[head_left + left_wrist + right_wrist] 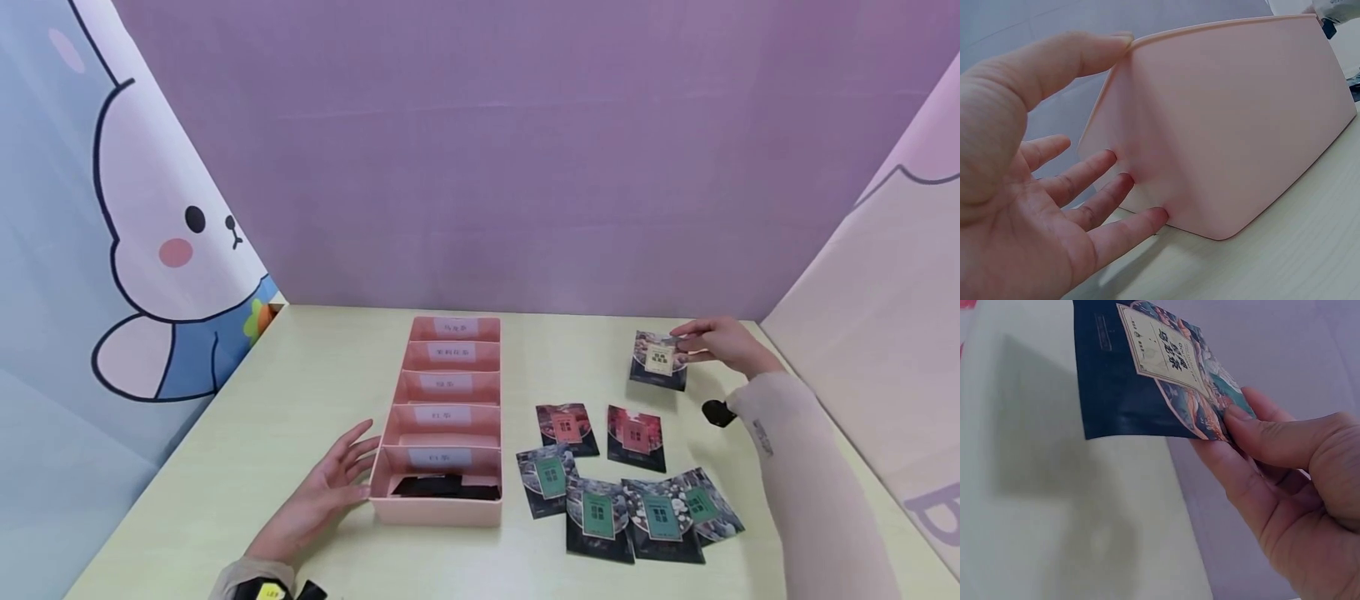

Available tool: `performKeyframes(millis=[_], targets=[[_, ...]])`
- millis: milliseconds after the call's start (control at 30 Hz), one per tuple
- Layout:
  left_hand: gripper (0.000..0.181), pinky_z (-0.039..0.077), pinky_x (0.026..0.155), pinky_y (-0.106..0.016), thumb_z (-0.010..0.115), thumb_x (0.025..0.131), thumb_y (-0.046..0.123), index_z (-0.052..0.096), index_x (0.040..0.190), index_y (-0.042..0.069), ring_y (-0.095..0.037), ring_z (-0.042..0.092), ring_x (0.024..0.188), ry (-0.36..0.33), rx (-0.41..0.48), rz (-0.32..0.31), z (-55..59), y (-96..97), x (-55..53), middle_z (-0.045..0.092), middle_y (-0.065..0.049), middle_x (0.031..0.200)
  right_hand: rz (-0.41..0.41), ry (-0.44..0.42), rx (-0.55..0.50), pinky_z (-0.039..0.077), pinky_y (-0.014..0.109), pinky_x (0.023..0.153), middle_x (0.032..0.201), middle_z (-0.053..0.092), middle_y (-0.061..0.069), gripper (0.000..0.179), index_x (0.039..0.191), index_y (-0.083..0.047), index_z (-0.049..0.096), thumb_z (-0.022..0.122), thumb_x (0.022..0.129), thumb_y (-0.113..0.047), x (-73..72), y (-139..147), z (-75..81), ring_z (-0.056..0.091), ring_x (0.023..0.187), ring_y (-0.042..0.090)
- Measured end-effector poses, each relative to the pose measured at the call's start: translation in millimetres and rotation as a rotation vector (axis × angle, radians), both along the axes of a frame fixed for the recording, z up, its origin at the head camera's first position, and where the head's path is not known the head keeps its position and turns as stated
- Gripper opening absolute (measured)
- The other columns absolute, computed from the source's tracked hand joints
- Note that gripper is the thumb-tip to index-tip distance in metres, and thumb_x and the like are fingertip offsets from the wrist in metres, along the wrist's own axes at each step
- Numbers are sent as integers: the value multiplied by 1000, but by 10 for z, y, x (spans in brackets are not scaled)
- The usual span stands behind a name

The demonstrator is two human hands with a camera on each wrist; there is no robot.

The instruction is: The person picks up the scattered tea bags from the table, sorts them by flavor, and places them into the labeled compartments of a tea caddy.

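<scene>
Edge-pinched in my right fingers (1266, 439), the tea sachet (1119, 394) could swivel; my spread left fingers (1129, 236), touching the divided box (1229, 119), might shift it.

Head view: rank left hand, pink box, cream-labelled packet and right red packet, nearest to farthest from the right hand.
1. Cream-labelled packet: in the right hand.
2. Right red packet: leftward.
3. Pink box: farther left.
4. Left hand: at box's left side.

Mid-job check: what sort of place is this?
Probably a small staged workspace, perhaps a recording booth, though the room beyond is hidden. A pale wood-look table stands against a purple backdrop, with a cartoon-rabbit side panel on the left.
</scene>
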State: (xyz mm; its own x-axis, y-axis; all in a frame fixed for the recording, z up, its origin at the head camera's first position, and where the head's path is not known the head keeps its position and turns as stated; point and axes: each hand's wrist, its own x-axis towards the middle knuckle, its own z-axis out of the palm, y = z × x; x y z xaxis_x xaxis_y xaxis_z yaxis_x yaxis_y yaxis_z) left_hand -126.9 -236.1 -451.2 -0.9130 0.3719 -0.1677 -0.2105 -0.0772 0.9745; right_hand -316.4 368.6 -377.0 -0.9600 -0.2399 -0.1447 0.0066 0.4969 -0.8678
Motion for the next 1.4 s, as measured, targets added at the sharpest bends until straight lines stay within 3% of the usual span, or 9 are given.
performKeyframes(millis=[367,600,800,967,1400], targets=[[88,44,103,-28,62,94,3,4,160,13,-29,27,143,-8,11,6,10,2,-2,18,-20,161,-68,33,-17,55,39,90,123,57,25,39,138,18,45,48,101,4,-135,-370,278,66,86,4],[88,44,103,-29,61,95,3,3,160,13,-23,31,140,-6,7,-7,-2,-18,1,16,-22,161,-38,41,22,57,37,87,116,60,24,35,133,13,53,52,100,2,-229,-773,399,69,91,18],[87,43,104,-29,61,95,4,4,160,13,-32,25,144,-12,-4,0,12,-9,7,17,-21,161,-2,77,40,59,33,79,116,61,25,31,129,8,60,55,98,3,-285,-1219,530,68,95,27],[87,44,103,-29,62,95,4,5,160,14,-36,21,145,-12,-9,1,12,0,4,17,-20,161,14,87,19,59,34,79,107,61,21,29,124,7,64,58,95,7,-331,-1532,549,67,90,26],[88,44,103,-29,63,93,1,6,160,14,-25,34,139,-2,5,13,1,-15,-10,22,-20,159,-34,209,-55,59,32,73,89,60,12,26,116,4,71,66,90,5,-435,-2044,571,62,78,21]])
